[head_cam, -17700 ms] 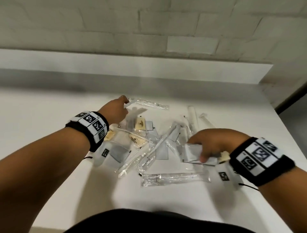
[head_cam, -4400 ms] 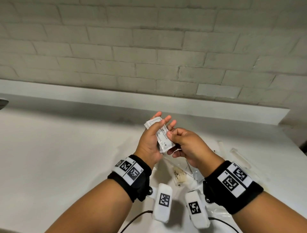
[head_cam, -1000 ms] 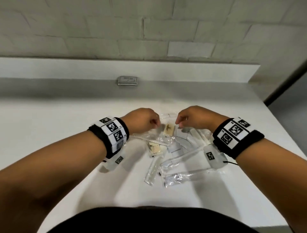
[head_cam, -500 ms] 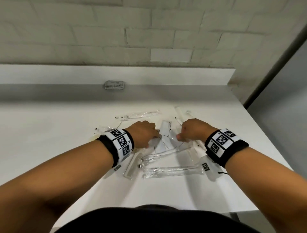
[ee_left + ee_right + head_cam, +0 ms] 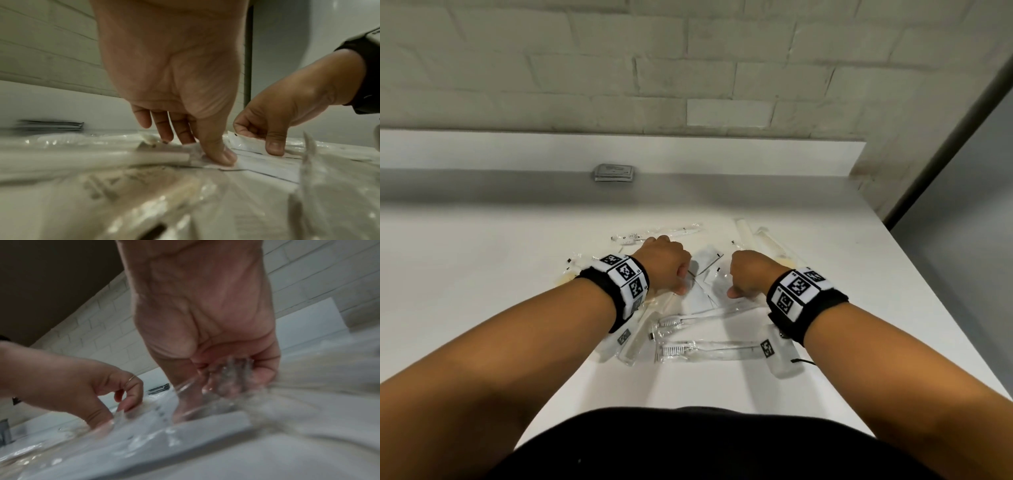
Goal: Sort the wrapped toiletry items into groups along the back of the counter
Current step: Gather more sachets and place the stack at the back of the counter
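A loose pile of wrapped toiletry items [image 5: 698,301] lies mid-counter: flat white packets, clear-wrapped toothbrushes [image 5: 709,349] and combs [image 5: 767,240]. My left hand [image 5: 671,270] is down on the pile's left side. In the left wrist view its thumb [image 5: 218,154] presses a flat white packet's corner, with its fingers coming down just behind. My right hand [image 5: 743,277] is on the pile's right side. In the right wrist view its fingers [image 5: 263,374] curl round crinkled clear wrapping on another flat packet [image 5: 205,421]. A stack of grey sachets [image 5: 614,173] sits against the back upstand.
The white counter [image 5: 482,274] runs wide to the left. Its right edge [image 5: 935,291] is close to the pile. A low white upstand [image 5: 722,154] and a brick wall close the back. One wrapped toothbrush [image 5: 657,234] lies apart behind my left hand.
The grey sachets held in both hands a few seconds ago now lie at the back. Over the last second both hands stayed in the pile, shifting slightly among the packets.
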`<state>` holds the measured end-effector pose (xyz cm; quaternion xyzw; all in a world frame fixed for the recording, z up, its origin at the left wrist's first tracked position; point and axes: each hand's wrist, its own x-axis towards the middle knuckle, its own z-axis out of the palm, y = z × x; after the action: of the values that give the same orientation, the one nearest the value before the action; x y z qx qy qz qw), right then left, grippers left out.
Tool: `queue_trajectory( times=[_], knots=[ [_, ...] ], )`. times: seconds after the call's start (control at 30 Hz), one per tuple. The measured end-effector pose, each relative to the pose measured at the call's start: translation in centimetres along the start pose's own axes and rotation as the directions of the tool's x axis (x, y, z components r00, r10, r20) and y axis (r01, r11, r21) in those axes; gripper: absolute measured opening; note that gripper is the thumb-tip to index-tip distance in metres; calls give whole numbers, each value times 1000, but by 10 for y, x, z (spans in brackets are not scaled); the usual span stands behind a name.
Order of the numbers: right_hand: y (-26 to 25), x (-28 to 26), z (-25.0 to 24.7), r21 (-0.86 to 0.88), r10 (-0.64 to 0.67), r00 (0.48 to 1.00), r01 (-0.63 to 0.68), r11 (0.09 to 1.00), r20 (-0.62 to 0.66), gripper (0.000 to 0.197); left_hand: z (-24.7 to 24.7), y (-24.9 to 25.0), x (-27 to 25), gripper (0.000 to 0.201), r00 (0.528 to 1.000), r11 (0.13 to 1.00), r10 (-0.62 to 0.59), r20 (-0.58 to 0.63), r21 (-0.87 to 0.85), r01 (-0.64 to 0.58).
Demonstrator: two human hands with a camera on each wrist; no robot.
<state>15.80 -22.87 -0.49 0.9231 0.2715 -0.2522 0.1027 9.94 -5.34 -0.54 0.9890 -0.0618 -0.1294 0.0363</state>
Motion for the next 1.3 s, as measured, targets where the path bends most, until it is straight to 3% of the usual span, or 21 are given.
queue_trajectory(
  times=[0.07,0.2,0.27,0.4,0.47,0.57,0.63,0.7,0.8,0.9,1.0,1.07,1.13,1.2,1.3],
  knots=[
    [8,-5,-6,71,-12,1000,14,997,-26,23,3,-3,-1,18,1000,998,-4,-27,-68,2],
    [25,-4,-27,191,-29,982,64,979,-184,14,3,-4,-1,13,999,980,-1,-32,-200,-6],
    [21,-1,-38,171,-90,962,137,976,-257,17,-2,-4,0,12,999,946,2,-50,-323,-18],
    [-12,10,-46,46,-188,961,201,979,-201,15,-17,8,-5,12,995,828,82,-58,-552,-100],
    [-24,21,-44,63,-207,966,218,974,-152,22,-20,17,-5,14,982,850,177,-65,-493,-186],
    [-23,24,-39,33,-211,963,219,975,-165,29,-11,20,-4,19,960,934,278,-41,-223,-280],
    [-15,23,-35,11,-200,966,205,979,-161,48,-2,18,-4,31,953,950,301,3,-81,-300],
    [-9,22,-33,9,-175,976,178,984,-133,54,1,18,-3,44,958,958,281,63,-71,-277],
    [-8,19,-33,1,-165,981,166,986,-103,39,-2,18,-2,49,957,961,259,128,-132,-243],
    [-5,16,-38,182,-49,995,65,981,-91,32,-3,17,-1,41,961,969,244,126,-76,-236],
    [-4,11,-37,506,49,994,-92,858,98,40,0,12,1,39,969,972,232,86,-55,-228],
    [-8,4,-28,524,54,976,-160,837,213,26,2,10,3,40,975,978,207,80,-22,-206],
    [-18,-4,-14,472,100,982,-165,866,161,21,4,9,5,43,982,985,173,81,10,-175],
    [-28,-6,-4,424,159,987,-151,893,16,32,5,8,6,42,986,990,142,83,-12,-141],
    [-37,-5,2,423,226,973,-184,887,-50,48,4,8,4,34,992,989,84,90,-126,-72]
  ],
)
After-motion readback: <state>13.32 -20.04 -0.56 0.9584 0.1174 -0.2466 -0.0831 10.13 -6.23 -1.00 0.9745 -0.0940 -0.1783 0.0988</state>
